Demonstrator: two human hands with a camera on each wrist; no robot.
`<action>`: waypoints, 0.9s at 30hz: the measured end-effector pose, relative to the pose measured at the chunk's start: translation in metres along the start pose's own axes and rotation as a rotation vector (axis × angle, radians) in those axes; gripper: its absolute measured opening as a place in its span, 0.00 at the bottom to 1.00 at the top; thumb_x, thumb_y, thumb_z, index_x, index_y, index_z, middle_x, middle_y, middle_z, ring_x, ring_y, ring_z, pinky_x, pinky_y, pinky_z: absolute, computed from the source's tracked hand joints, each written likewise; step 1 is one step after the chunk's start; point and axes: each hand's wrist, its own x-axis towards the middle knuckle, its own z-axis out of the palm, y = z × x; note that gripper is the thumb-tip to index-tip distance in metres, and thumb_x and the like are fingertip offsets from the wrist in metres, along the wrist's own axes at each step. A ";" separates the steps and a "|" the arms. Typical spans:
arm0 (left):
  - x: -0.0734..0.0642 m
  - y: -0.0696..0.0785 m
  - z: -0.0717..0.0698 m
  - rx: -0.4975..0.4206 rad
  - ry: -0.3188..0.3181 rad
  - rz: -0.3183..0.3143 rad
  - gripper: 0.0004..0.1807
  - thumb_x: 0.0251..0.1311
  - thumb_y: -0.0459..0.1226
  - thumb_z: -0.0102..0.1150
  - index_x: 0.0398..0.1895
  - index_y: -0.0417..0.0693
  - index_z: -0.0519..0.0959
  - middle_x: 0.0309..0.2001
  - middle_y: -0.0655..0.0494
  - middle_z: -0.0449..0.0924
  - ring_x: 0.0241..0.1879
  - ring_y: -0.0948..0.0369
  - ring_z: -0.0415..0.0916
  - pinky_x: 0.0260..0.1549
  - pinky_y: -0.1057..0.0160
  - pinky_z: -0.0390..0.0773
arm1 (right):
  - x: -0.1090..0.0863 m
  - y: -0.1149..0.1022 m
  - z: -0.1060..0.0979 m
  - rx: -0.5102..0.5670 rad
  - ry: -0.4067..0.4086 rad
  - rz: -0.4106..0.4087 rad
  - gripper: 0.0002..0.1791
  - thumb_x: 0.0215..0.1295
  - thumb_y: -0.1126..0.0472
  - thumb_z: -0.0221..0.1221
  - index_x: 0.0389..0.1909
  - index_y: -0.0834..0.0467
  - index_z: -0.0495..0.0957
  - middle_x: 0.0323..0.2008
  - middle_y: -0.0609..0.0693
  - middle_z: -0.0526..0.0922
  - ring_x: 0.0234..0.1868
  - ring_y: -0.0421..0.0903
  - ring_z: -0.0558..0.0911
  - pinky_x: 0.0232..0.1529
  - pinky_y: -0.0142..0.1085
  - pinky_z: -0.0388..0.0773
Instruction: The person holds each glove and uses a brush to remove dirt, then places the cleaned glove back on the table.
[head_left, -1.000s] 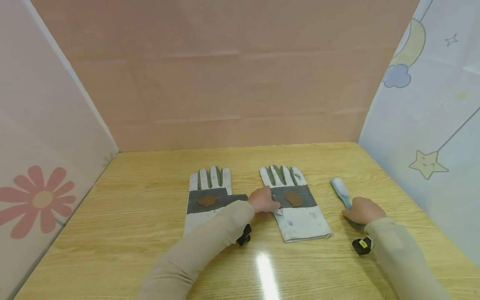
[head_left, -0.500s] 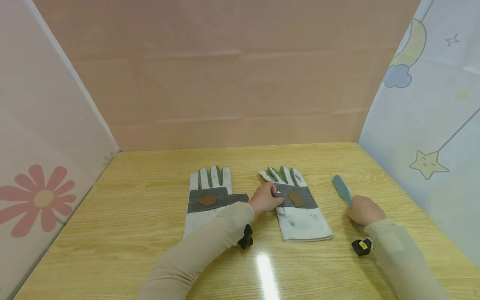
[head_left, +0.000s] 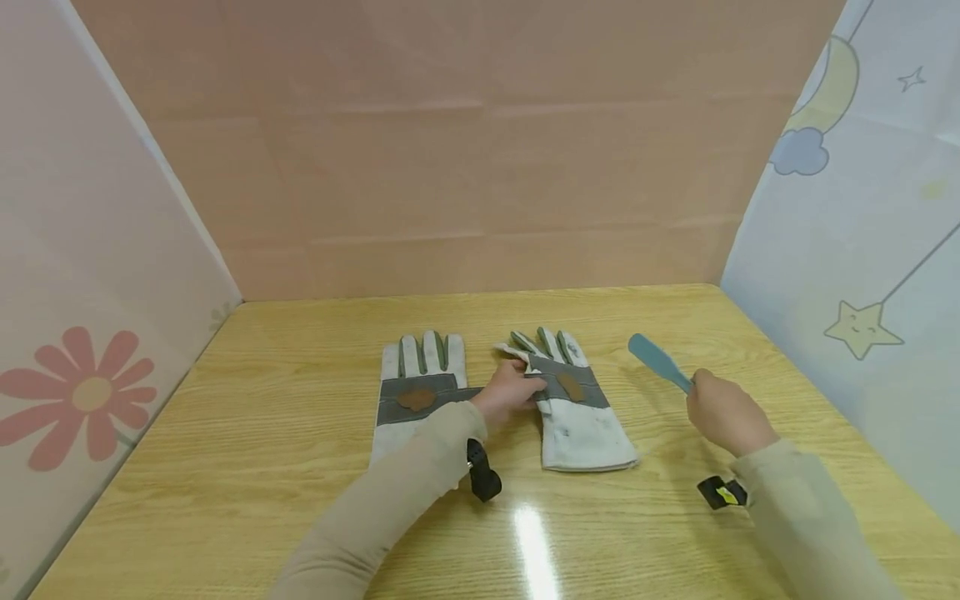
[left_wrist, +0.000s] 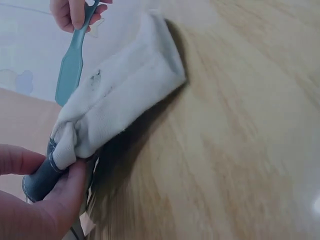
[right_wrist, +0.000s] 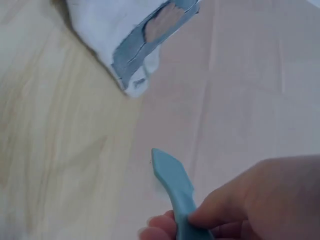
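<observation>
My left hand [head_left: 508, 393] pinches the grey band at the left edge of a white work glove [head_left: 588, 437], thumb and fingers on either side of it in the left wrist view. That glove has green between its fingers and a brown patch [head_left: 571, 387] on the band; its near edge looks lifted from the table. My right hand [head_left: 729, 412] grips the handle of a blue brush [head_left: 654, 357], held above the table to the glove's right. The brush's flat back shows; its white bristles are hidden now. A matching glove [head_left: 416, 400] lies flat on the left, partly covered by my left forearm.
Both gloves and hands are over a wooden table [head_left: 247, 433]. A pinkish panel [head_left: 480, 183] stands along its back edge. Side panels carry a printed flower [head_left: 86, 396] on the left and a star [head_left: 862, 329] on the right.
My right hand has raised the brush and turned its tip leftward, bristles out of sight. My left hand has taken hold of the right glove's edge and drawn it slightly left, tilting it.
</observation>
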 end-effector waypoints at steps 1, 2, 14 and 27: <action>0.000 0.000 -0.002 0.000 -0.020 -0.009 0.35 0.62 0.30 0.50 0.69 0.31 0.49 0.66 0.33 0.57 0.61 0.44 0.68 0.56 0.52 0.73 | 0.000 -0.004 0.000 -0.006 0.025 -0.023 0.15 0.68 0.69 0.35 0.41 0.78 0.64 0.17 0.54 0.68 0.15 0.43 0.63 0.16 0.35 0.60; -0.001 0.001 -0.005 -0.003 -0.037 -0.016 0.35 0.63 0.30 0.49 0.70 0.32 0.47 0.67 0.33 0.57 0.62 0.44 0.66 0.57 0.51 0.72 | -0.001 -0.008 0.001 -0.008 0.047 -0.042 0.15 0.68 0.68 0.35 0.41 0.77 0.65 0.17 0.53 0.68 0.14 0.43 0.63 0.16 0.34 0.60; -0.020 0.013 -0.030 -0.126 -0.137 0.033 0.35 0.66 0.31 0.44 0.73 0.44 0.45 0.69 0.43 0.56 0.39 0.63 0.74 0.45 0.63 0.72 | 0.003 -0.050 0.001 0.095 0.197 -0.205 0.12 0.72 0.63 0.41 0.41 0.68 0.69 0.17 0.49 0.66 0.13 0.39 0.60 0.15 0.31 0.59; -0.029 0.020 -0.056 -0.210 -0.084 0.081 0.36 0.65 0.29 0.45 0.74 0.47 0.45 0.44 0.54 0.75 0.28 0.68 0.72 0.37 0.65 0.73 | 0.007 -0.090 0.021 0.222 0.271 -0.410 0.08 0.69 0.62 0.51 0.40 0.64 0.70 0.14 0.46 0.61 0.13 0.32 0.55 0.15 0.27 0.58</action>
